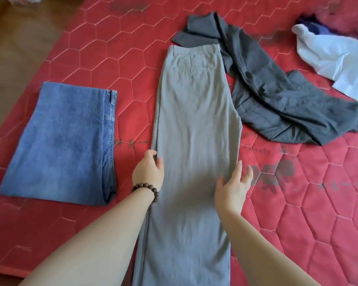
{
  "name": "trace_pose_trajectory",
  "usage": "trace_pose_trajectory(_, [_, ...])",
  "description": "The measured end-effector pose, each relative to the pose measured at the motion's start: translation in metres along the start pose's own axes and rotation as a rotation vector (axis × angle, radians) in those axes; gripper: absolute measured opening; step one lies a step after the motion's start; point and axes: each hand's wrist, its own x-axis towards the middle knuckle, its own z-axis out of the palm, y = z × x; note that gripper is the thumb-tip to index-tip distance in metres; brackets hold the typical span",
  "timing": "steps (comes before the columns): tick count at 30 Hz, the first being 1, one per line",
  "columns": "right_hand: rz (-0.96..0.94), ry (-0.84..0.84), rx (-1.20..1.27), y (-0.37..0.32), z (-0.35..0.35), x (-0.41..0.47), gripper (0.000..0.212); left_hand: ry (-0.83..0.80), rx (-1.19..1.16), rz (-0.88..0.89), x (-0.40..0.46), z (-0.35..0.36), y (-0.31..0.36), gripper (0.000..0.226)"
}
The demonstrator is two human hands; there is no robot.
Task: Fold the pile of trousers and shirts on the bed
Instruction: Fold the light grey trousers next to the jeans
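Observation:
Light grey trousers (194,124) lie lengthwise on the red mattress (298,213), legs stacked, waistband at the far end. My left hand (148,170), with a bead bracelet on its wrist, holds the trousers' left edge, thumb on top of the cloth. At the right edge my right hand (233,186) lies with fingers spread, partly on the cloth and partly over the mattress. Folded blue jeans (62,141) sit to the left. Dark grey trousers (277,96) lie crumpled to the right. A white shirt (335,58) lies at the far right.
The mattress's left edge runs diagonally beside a brown wooden floor (19,48). Dark, blurred clothing (339,19) lies beyond the white shirt at the top right. Bare mattress shows at the near right.

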Motion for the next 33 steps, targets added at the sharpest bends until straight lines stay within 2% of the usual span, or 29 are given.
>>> trace_pose_trajectory(3, [0.058,0.012,0.040,-0.006,0.002,0.012,0.061,-0.049,-0.003,-0.034,0.015,0.001,0.000,0.027])
trace_pose_trajectory(5, [0.098,0.024,0.038,-0.009,0.004,0.017,0.043,-0.074,0.017,-0.037,0.021,0.001,-0.001,0.027])
trace_pose_trajectory(7, [0.130,0.020,0.017,-0.011,0.006,0.020,0.021,-0.057,0.065,0.032,0.021,0.000,-0.001,0.027])
trace_pose_trajectory(8, [0.136,0.012,0.009,-0.011,0.007,0.021,0.017,-0.032,0.081,0.079,0.019,0.000,-0.001,0.026])
trace_pose_trajectory(10, [0.143,0.002,0.009,-0.009,0.008,0.021,0.015,0.029,0.057,0.130,0.014,-0.001,-0.001,0.023])
trace_pose_trajectory(12, [0.154,-0.014,0.002,-0.008,0.009,0.023,0.014,0.069,-0.003,0.106,0.012,-0.003,-0.002,0.021])
trace_pose_trajectory(18, [0.140,-0.095,-0.034,-0.007,0.006,0.036,0.019,-0.002,-0.063,-0.008,0.026,-0.002,-0.006,0.025])
trace_pose_trajectory(23, [0.141,-0.133,-0.022,-0.004,0.000,0.044,0.027,-0.043,-0.043,0.020,0.030,0.000,-0.008,0.025])
trace_pose_trajectory(28, [0.111,-0.168,0.019,0.001,-0.005,0.041,0.033,0.068,-0.202,-0.152,0.023,-0.003,-0.008,0.019])
trace_pose_trajectory(30, [0.073,-0.196,0.066,0.005,-0.010,0.034,0.029,0.044,-0.205,-0.174,0.012,-0.007,-0.010,0.018])
trace_pose_trajectory(33, [0.062,-0.253,0.102,0.016,-0.018,0.011,0.029,-0.082,-0.167,-0.121,-0.018,-0.016,-0.023,0.024])
